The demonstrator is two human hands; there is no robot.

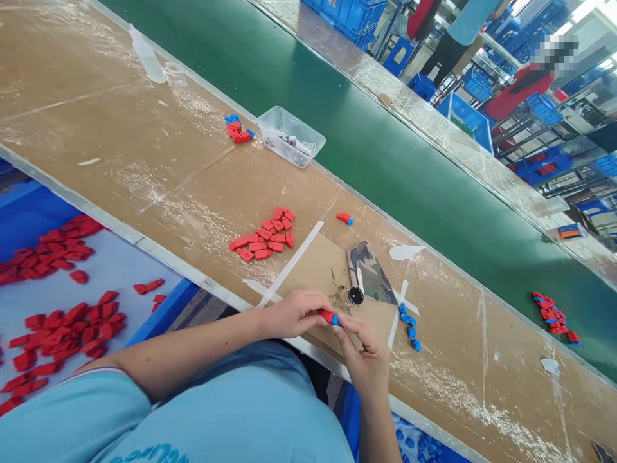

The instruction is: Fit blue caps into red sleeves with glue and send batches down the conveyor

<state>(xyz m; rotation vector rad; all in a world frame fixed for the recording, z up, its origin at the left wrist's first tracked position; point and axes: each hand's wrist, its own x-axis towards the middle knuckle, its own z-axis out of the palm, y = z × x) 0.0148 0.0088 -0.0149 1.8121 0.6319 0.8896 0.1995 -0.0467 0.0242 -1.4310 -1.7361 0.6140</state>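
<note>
1. The left hand and right hand meet at the near edge of the table, fingertips together on a small red part with a blue cap at its end.
2. The left hand pinches the red part; the right hand's fingertips close on the blue cap.
3. Just beyond the hands lies a camouflage cloth with a small black disc at its near corner.
4. Right of the cloth sit loose blue caps.
5. Left of the cloth lies a pile of red parts.
6. Farther left and beyond the cloth stands a clear tub.
7. A green belt runs along the table's far side.
</note>
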